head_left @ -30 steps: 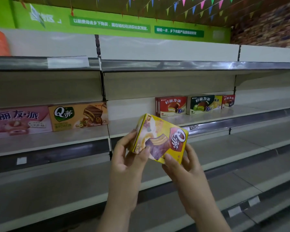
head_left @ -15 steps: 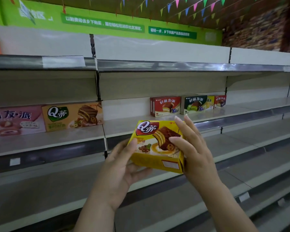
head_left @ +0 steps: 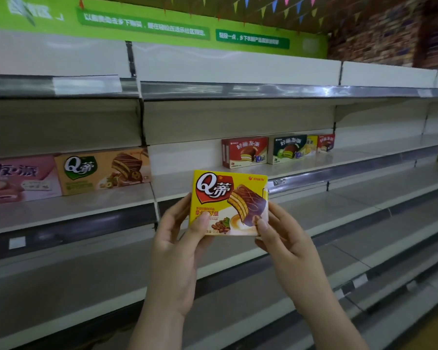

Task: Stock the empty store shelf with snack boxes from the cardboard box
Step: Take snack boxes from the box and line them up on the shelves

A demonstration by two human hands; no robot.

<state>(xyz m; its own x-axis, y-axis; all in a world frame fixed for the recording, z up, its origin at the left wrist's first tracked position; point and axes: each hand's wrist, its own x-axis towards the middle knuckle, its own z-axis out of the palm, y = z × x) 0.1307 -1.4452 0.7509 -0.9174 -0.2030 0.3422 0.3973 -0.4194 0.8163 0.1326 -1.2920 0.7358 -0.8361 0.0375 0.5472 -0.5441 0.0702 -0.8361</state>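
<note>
Holding a yellow snack box up in front of the store shelf

Both hands grip one yellow Q-pie snack box (head_left: 229, 202), upright, front face toward the camera, chocolate cake slice printed on it. Left hand (head_left: 177, 248) grasps the box's lower left corner, thumb on the front face, fingers behind. Right hand (head_left: 286, 245) pinches the lower right corner, thumb on the front, fingers round the side edge. Box sits in the air, near side of the shelf unit, roughly level with the middle shelf (head_left: 192, 184) front edge, not touching it.

Far on that shelf, left bay: pink pie box (head_left: 18, 179) at far left, touching an orange-tan Q-pie box (head_left: 103, 170) on its right. Right bay: red pie box (head_left: 245, 152), then dark green pie box (head_left: 287, 149), a small yellow box (head_left: 312, 144) partly behind it, small red box (head_left: 326, 142) farthest right. Red and green boxes stand just apart.

Top shelf (head_left: 213, 90) has a metal price rail. Green banner (head_left: 142, 26) with white text above; coloured bunting (head_left: 286, 3) overhead; brick wall (head_left: 379, 34) at far right. Lower shelves (head_left: 238, 294) step toward the near side.
</note>
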